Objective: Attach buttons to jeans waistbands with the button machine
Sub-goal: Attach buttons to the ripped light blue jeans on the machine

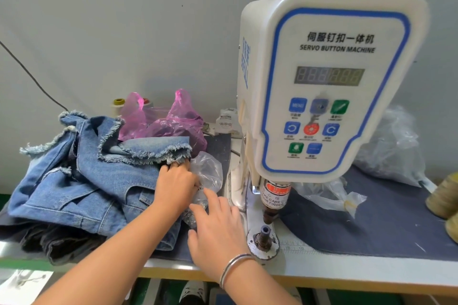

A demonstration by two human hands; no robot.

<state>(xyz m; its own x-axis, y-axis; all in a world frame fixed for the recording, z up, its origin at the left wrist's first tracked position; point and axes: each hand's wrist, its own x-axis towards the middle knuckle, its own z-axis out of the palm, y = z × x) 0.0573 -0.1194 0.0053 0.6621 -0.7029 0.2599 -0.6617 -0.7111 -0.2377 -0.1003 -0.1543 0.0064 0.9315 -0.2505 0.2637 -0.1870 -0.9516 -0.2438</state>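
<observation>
Right hand (218, 225) flat, fingers released on clear bag (207, 173) beside button machine (322, 86); left hand (174, 186) grasping bag. Jeans (81, 181) soft, heavy; grip waistband.

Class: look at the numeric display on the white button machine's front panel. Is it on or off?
Apparently off: the rectangular display on the white servo button machine shows only faint, unlit digit segments, with no glowing numbers.
</observation>
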